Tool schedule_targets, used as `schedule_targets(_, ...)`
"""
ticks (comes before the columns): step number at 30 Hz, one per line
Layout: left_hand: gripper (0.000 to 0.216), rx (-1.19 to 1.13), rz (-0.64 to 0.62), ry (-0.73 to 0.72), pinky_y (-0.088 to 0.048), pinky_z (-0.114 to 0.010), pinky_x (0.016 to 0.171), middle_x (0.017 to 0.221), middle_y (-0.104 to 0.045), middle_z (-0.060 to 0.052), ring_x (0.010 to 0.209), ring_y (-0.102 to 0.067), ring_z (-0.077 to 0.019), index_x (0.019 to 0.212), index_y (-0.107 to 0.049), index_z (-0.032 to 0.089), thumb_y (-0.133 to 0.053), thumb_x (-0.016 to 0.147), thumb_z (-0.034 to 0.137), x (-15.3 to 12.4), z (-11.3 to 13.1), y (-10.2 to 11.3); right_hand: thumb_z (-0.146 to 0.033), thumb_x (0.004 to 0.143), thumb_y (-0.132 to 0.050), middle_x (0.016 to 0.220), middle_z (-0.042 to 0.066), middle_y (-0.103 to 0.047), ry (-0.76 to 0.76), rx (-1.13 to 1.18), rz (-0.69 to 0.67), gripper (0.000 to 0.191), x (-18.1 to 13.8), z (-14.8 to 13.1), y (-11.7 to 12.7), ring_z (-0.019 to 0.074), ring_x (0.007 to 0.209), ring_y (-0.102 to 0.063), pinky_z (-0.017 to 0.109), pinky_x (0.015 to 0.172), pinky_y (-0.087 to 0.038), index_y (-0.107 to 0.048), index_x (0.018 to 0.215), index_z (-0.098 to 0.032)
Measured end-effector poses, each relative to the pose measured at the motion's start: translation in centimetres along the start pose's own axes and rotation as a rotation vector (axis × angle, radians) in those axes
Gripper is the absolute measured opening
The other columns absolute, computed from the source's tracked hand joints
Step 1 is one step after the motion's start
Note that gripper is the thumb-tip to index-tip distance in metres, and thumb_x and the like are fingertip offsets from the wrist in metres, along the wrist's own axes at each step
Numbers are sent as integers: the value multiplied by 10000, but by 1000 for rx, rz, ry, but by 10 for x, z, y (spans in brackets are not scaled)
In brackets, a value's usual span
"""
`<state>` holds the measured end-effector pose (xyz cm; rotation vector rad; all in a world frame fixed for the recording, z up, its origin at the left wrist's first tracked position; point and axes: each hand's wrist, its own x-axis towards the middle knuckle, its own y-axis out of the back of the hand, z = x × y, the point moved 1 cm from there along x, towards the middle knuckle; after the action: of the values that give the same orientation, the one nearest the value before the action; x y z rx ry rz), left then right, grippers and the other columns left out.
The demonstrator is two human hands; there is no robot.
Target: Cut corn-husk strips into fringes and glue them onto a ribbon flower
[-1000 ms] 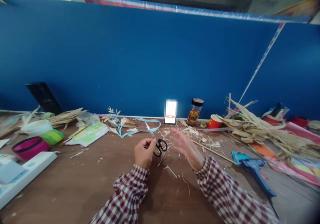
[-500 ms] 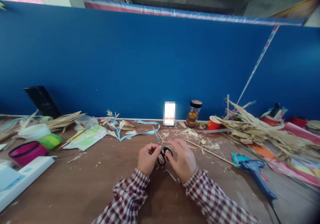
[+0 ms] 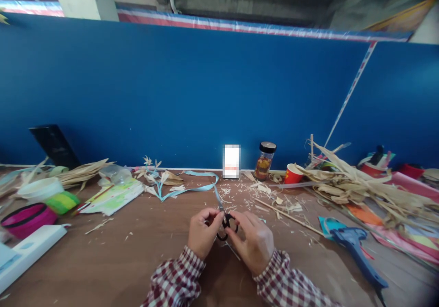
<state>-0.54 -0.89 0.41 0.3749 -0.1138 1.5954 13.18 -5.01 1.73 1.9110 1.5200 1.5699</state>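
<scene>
A pair of scissors with black finger loops is between my hands, low over the brown table, its blades pointing away from me. My left hand pinches it near the base of the blades, thumb against forefinger. Around the finger loops curve the thumb and fingers of my right hand, gripping them from the right. Any small piece between the left fingertips is hidden. Pale scraps are scattered beyond the hands.
Light-blue ribbon lies behind the hands. A lidded jar and red paper cup stand by the blue partition. Dry husks and a blue glue gun lie right; a white power strip lies left.
My right fingers have drawn closer together around the scissors' loops. The left hand keeps its pinch. The whole view has shifted, so the table and its things sit slightly lower.
</scene>
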Motion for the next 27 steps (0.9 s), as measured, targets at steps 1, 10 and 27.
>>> schedule_targets(1,224,2,-15,3,-421,-207,503,577,-621,-26,517,-537,-119,642,-627,125,-551,700,328,-1,0,-1,-287,763,-541,833,42,-613,-6,6,-16,302,-1,1,-1,190,778,-555,287,691,-435,-541,1058,-222)
schedule_targets(10,209,96,-71,3,-432,-222,520,627,-634,-42,544,-548,-134,699,-628,132,-549,718,325,-9,-2,-6,-270,747,-565,897,24,-651,-66,116,-110,404,-9,14,-17,186,784,-601,269,677,-462,-486,1143,-249)
schedule_targets(27,484,-359,-20,210,-493,-296,706,890,-597,-90,740,-597,-163,1084,-429,164,-606,643,255,-6,-12,-15,-117,722,-451,1020,94,-620,-140,188,61,386,8,61,-29,200,932,-584,300,798,-494,-525,1099,-152)
